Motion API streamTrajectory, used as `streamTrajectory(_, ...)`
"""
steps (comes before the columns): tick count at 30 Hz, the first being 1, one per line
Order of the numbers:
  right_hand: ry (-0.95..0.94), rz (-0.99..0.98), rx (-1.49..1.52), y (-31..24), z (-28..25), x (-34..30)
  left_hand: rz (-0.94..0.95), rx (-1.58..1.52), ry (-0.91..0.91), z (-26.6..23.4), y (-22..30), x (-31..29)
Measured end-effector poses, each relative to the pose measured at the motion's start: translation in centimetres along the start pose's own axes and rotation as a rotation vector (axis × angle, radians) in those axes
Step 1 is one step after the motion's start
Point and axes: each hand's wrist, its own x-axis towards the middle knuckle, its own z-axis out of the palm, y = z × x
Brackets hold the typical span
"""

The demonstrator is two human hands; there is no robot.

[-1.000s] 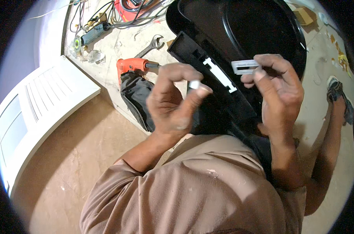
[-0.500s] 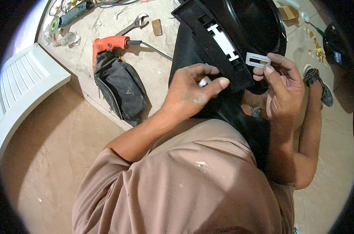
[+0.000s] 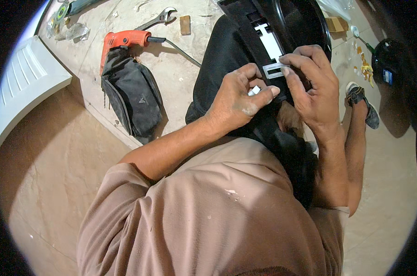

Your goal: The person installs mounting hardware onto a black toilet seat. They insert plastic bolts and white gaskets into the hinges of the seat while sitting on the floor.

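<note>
My right hand pinches a small white rectangular plastic frame with a slot in it, between thumb and fingertips. To its left, my left hand curls around a small white piece, mostly hidden by the fingers. Just beyond both hands, a black plastic housing rests over my lap. A long white plastic part sits in a recess of that housing. The frame overlaps the lower end of the white part in view; whether they touch, I cannot tell.
Left of my legs lie an orange power drill, a black pouch, an adjustable wrench and a small brown block. A white louvred panel stands at the far left. A glossy black rounded object adjoins the housing.
My right hand has brought the white frame left and closer to my left hand. The left hand has shifted right slightly, and its white piece shows more. The whole view has shifted a little.
</note>
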Motion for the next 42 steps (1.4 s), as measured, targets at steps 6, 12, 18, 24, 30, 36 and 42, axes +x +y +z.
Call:
streamTrajectory(6, -0.171, -0.004, 0.025, 0.7, -0.2, 1.6, -0.108, -0.138, -0.076, -1.2, 0.8, 0.0)
streamTrajectory(12, -0.241, -0.014, 0.036, 1.0, -0.9, 0.7, -0.135, -0.145, -0.035, -0.9, 1.4, 0.5)
streamTrajectory(18, -0.245, -0.039, 0.049, 2.1, -0.6, 0.4, -0.1, -0.113, -0.02, -0.6, 0.9, 0.7)
streamTrajectory(24, -0.286, -0.065, 0.097, 2.7, -1.1, 0.5, -0.019, -0.109, 0.005, -0.4, -0.1, 0.8)
streamTrajectory(30, -0.128, 0.023, 0.205, 2.5, 0.3, -0.6, -0.1, -0.119, 0.019, -0.5, 1.1, 0.7)
streamTrajectory(36, 0.005, 0.251, 0.308, 2.0, 1.2, -1.7, -0.051, -0.015, 0.049, 0.3, 1.4, 1.3)
streamTrajectory(42, -0.085, -0.03, 0.16, 2.8, 0.6, -0.8, -0.074, -0.049, 0.045, -0.3, 1.1, 1.1)
